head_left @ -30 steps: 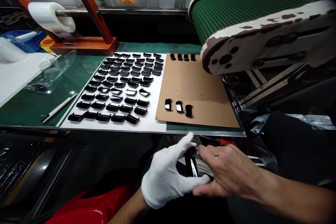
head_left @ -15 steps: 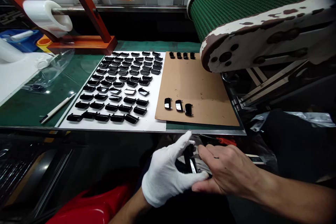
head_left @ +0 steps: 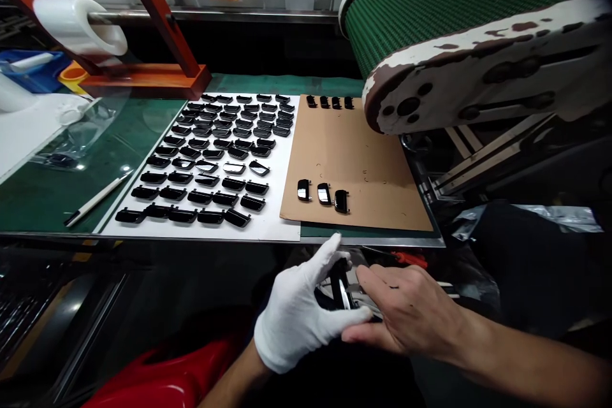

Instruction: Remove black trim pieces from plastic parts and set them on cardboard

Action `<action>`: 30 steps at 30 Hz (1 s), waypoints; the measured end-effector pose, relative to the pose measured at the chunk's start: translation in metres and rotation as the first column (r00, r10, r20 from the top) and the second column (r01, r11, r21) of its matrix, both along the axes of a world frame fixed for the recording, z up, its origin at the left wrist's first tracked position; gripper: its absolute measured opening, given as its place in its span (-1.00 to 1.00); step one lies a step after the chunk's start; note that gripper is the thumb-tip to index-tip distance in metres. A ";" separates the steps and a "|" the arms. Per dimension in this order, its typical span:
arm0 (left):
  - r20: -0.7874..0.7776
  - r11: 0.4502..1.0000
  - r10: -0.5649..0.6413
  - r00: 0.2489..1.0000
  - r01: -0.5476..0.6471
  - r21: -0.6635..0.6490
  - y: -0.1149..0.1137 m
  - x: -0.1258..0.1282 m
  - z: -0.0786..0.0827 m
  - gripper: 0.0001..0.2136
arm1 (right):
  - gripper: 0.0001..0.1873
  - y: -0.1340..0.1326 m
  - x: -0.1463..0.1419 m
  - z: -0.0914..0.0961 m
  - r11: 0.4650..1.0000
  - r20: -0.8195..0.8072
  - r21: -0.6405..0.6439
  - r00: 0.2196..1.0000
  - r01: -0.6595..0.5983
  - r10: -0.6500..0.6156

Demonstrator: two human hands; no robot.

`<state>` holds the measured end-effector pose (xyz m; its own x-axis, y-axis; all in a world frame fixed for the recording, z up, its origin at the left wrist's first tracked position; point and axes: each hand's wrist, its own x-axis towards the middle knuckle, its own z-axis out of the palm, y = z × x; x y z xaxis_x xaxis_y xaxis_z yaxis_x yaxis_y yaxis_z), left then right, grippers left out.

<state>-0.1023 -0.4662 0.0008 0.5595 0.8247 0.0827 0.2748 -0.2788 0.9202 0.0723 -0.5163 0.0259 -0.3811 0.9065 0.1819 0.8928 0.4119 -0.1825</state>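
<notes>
Head view: gloved left hand (head_left: pixel 296 315) grips black part (head_left: pixel 339 284) between thumb and fingers, off cardboard's (head_left: pixel 354 153) near edge. Bare right hand (head_left: pixel 406 306) alongside, fingers curled, hold unclear. Probably mid-edgework; next move needs steady left grip.

left hand (head_left: pixel 294 315) | right hand (head_left: pixel 411 306) | black part (head_left: pixel 340 285) | shifted slightly left

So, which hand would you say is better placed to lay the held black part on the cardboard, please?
Probably the left hand: its gloved thumb and fingers hold the glossy black part near the brown cardboard. The right hand is close, but its grip is unclear.
</notes>
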 end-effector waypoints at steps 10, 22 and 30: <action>-0.037 0.976 -0.047 0.998 0.054 0.211 0.005 -0.007 0.008 -0.15 | -0.14 0.004 -0.004 0.002 0.992 -0.084 -0.037 0.989 0.119 -0.122; -0.015 0.987 -0.079 0.997 0.080 0.139 0.005 -0.004 0.012 -0.18 | -0.12 0.003 -0.001 0.000 0.992 -0.059 -0.078 0.993 0.102 -0.107; -0.013 0.994 -0.056 0.998 0.057 0.095 0.003 -0.003 0.006 -0.21 | -0.11 0.001 -0.001 -0.007 0.992 -0.005 -0.075 0.995 0.099 -0.099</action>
<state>-0.1057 -0.4633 0.0068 0.6062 0.7804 0.1534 0.2651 -0.3802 0.8861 0.0714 -0.5152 0.0190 -0.2876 0.9508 0.1156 0.9268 0.3067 -0.2168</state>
